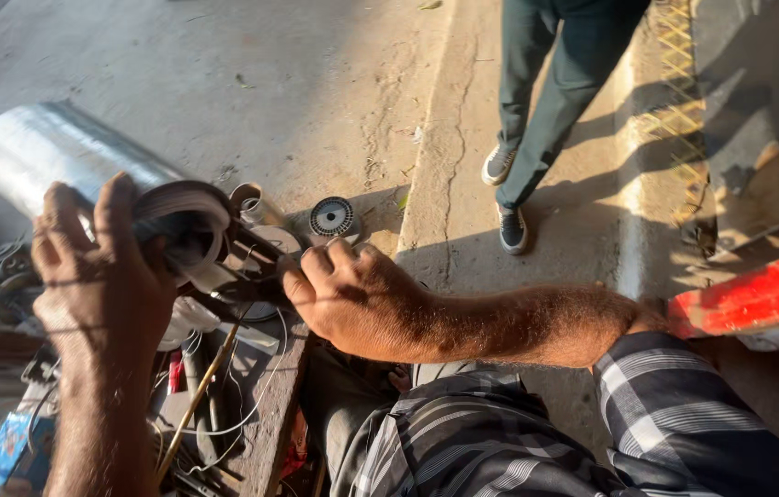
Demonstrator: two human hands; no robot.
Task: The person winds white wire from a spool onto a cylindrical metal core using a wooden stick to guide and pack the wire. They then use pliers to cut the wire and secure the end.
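The cylinder is a silvery metal tube, dull-bright, lit from the side. Its long axis runs from its open near end, at the left hand, up and away to the left. That near end is ringed by a pale, worn rim with a dark hollow inside. The left hand sits right at this mouth, fingers curled over the rim and closed on it, so the tube's body lies beyond and above the grip.

Just right of that grip, a dark, thin metal part reaches across from the tube's mouth toward the right hand. The right hand's fingers are folded together over the part's end; what exactly they pinch is hidden under the knuckles. So both hands are at the tube's near end, the left one touching it, the right one just beside it.

Beyond the right hand, on the concrete, lies a small round disc with fine radial ribs. Below both grips is a cluttered bench with wires, a thin brass-coloured rod and scraps. The right forearm leads back to a striped sleeve. Farther off, well apart, another person's legs in dark trousers stand on the ground, and a red bar lies at the right edge.
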